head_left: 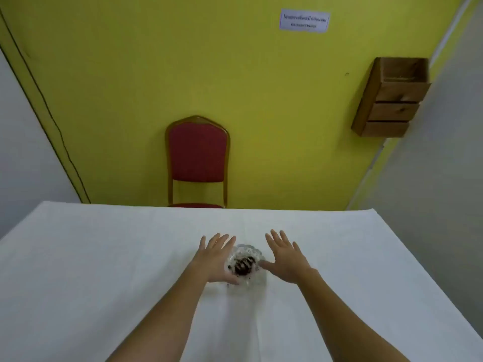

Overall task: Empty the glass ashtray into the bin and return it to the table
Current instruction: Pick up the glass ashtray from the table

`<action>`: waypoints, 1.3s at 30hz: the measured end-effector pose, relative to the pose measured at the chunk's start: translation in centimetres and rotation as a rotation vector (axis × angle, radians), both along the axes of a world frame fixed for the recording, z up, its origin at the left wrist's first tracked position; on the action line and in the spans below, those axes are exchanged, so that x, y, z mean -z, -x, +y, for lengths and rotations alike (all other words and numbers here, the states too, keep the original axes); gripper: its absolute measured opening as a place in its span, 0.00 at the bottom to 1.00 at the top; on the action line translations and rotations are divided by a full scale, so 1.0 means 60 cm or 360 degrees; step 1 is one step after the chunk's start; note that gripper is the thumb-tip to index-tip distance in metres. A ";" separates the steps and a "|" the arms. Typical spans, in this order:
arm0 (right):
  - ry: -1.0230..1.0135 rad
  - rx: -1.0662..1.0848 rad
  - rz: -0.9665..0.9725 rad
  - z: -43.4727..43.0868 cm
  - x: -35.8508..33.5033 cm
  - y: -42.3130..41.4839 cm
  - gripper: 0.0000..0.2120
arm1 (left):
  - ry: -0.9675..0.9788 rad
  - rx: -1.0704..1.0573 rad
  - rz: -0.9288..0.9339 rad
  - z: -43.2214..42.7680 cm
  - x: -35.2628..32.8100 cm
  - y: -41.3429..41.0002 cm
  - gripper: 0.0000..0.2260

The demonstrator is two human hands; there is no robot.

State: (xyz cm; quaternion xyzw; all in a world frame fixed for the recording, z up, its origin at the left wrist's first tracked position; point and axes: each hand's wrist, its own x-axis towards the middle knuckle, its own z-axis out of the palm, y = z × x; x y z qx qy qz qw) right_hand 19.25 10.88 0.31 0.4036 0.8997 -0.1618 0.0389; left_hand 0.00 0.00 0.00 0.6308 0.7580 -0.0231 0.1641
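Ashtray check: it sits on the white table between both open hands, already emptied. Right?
Not emptied. The head view shows the glass ashtray holding dark ash and butts. It does sit on the white table between the open left hand and right hand.

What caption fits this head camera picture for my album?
Two open hands, left and right, flank a full glass ashtray on a white table.

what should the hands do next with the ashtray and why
Probably close both hands on the ashtray and lift it level: the left hand and right hand flank it, open, and it still holds dark ash.
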 end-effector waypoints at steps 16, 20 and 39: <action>-0.0025 -0.0113 -0.0179 -0.004 0.081 0.008 0.56 | 0.0032 -0.0075 0.0061 0.023 0.089 0.002 0.62; 0.0006 -0.0096 -0.0101 -0.004 0.089 0.015 0.61 | 0.0012 -0.0051 0.0004 0.027 0.095 0.006 0.63; -0.0056 0.0122 0.0422 -0.039 0.084 -0.009 0.57 | -0.0354 0.0153 -0.0127 0.035 0.098 -0.002 0.61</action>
